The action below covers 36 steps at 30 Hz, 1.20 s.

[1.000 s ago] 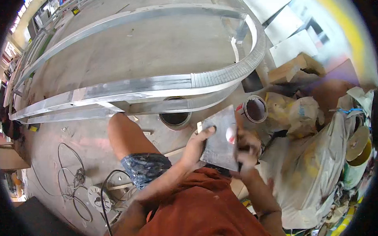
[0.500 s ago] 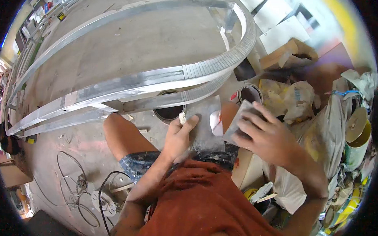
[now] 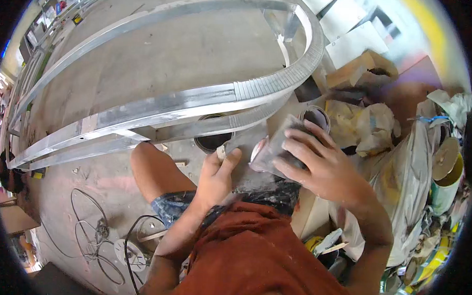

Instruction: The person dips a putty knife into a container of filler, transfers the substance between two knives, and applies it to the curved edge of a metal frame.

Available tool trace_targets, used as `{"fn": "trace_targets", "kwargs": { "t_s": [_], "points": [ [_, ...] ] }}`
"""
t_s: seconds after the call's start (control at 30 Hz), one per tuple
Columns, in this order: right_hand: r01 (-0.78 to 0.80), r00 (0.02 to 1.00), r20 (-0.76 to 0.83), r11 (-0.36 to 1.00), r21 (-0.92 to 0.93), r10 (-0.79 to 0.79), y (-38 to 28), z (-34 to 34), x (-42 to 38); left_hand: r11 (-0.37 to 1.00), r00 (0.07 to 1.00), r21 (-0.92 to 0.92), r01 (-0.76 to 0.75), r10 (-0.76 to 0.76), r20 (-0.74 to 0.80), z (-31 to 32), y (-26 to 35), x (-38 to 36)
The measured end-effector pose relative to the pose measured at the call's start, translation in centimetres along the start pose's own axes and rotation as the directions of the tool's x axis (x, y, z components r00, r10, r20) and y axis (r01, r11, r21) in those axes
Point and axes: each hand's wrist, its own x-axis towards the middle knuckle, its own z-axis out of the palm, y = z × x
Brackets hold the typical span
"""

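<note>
Over your lap were one grey plate [image 3: 253, 175], clasped by your left hand [image 3: 214, 185] and best held level, and one blurred flat blade [image 3: 275, 151], gripped in your right hand [image 3: 328, 174], best angled low against the whitish paste [image 3: 258, 151].

I see a dusty gray floor [image 3: 145, 61]. On it lie a looped cable [image 3: 102, 231] and a pale round disc [image 3: 122, 250] at lower left, an open can [image 3: 214, 142] near center, and a cardboard box [image 3: 368, 68] at upper right.
</note>
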Motion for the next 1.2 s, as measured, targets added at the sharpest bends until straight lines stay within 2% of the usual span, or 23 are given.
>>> {"fn": "trace_targets", "kwargs": {
  "t_s": [0.03,0.1,0.23,0.3,0.33,0.37,0.47,0.5,0.57,0.6,0.73,0.8,0.83,0.87,0.9,0.93,0.97,1.0,1.03,1.1,1.13,1.17,1.2],
  "points": [
    [-0.019,0.993,-0.115,0.999,0.033,0.023,-0.3,0.0,0.3,0.994,0.995,-0.059,-0.096,0.095,-0.009,0.7,0.4,-0.3],
    [0.002,1.0,-0.03,1.0,-0.014,-0.003,-0.2,0.9,0.1,0.973,0.98,-0.115,-0.201,0.2,-0.018,1.1,1.9,-0.8],
    [-0.053,0.997,-0.06,0.997,0.053,0.056,-0.4,0.8,0.0,0.998,0.995,-0.003,0.066,-0.066,0.075,-0.3,2.9,-0.6],
    [-0.11,0.985,-0.12,0.988,0.111,0.123,-0.5,2.8,-0.2,0.972,0.973,-0.054,-0.231,0.229,-0.041,0.9,2.8,-0.8],
    [-0.165,0.98,-0.083,0.973,0.164,0.181,-0.6,2.9,-0.7,0.991,0.997,-0.11,-0.071,0.072,-0.003,-0.8,1.8,0.0],
    [-0.161,0.981,-0.082,0.974,0.161,0.176,-0.8,2.6,-0.8,0.974,0.996,-0.211,-0.077,0.067,-0.052,-1.0,0.7,0.5],
    [-0.064,0.933,-0.295,0.902,0.427,0.206,-2.9,2.4,-0.8,0.732,0.995,-0.674,0.098,-0.063,0.076,1.1,1.6,0.2],
    [0.05,0.881,-0.419,0.837,0.546,0.221,-3.5,4.8,-0.6,0.604,0.984,-0.778,0.174,-0.081,0.158,1.9,1.3,0.3],
    [0.086,0.716,-0.514,0.671,0.736,0.473,-4.5,10.5,-0.4,0.584,0.973,-0.785,0.208,-0.042,0.227,2.5,0.2,0.9],
    [-0.117,0.745,-0.453,0.764,0.635,0.491,-4.3,11.4,-0.9,0.615,0.976,-0.765,0.194,-0.04,0.215,2.3,-0.5,1.3],
    [-0.471,0.746,-0.12,0.645,0.601,0.656,-0.4,9.4,-2.3,0.629,0.975,-0.759,0.166,0.009,0.221,1.5,-1.8,2.1],
    [-0.546,0.552,-0.265,0.583,0.601,0.791,0.6,10.4,-3.6,0.665,0.989,-0.736,0.124,-0.021,0.147,1.8,-2.2,2.4],
    [-0.546,0.555,-0.268,0.587,0.598,0.788,0.1,10.3,-3.9,0.696,0.997,-0.715,0.071,-0.037,0.063,2.2,-2.1,2.6],
    [-0.333,0.171,-0.197,0.244,0.911,0.965,-1.4,9.7,-4.2,0.715,1.0,-0.699,0.016,0.004,0.027,2.6,-1.8,2.8],
    [0.072,-0.167,0.067,-0.056,0.996,0.984,-2.8,9.3,-4.4,0.711,1.0,-0.703,0.013,0.006,0.024,3.2,-1.2,3.1],
    [0.07,-0.164,0.064,-0.053,0.996,0.984,-4.2,9.1,-4.7,0.674,0.997,-0.735,-0.071,0.026,-0.073,3.9,-0.8,3.5],
    [0.126,-0.138,0.218,-0.201,0.971,0.966,-5.8,9.1,-4.9,0.638,0.986,-0.756,-0.151,0.037,-0.165,4.3,-0.6,3.7],
    [0.18,-0.117,0.365,-0.342,0.922,0.924,-7.2,9.0,-4.6,0.723,0.96,-0.641,-0.256,0.114,-0.256,4.2,-1.6,4.3],
    [0.181,-0.238,0.356,-0.319,0.93,0.904,-8.0,8.3,-1.5,0.726,0.966,-0.645,-0.238,0.107,-0.235,4.6,-1.3,3.9],
    [0.046,-0.234,0.397,-0.398,0.916,0.887,-7.9,10.3,-1.9,0.852,0.926,-0.386,-0.354,0.262,-0.27,5.2,-0.2,2.8],
    [0.046,-0.238,0.393,-0.394,0.918,0.888,-7.5,10.3,-1.1,0.957,0.942,-0.135,-0.256,0.216,-0.255,4.6,-0.4,2.4],
    [0.081,-0.2,0.353,-0.344,0.935,0.914,-6.8,10.2,-0.1,0.958,0.943,-0.136,-0.254,0.213,-0.257,4.4,-0.6,2.3],
    [0.121,-0.164,0.314,-0.297,0.947,0.935,-6.1,9.9,0.7,0.924,0.916,0.132,-0.36,0.376,-0.136,4.1,-0.9,2.2]
  ]
}}
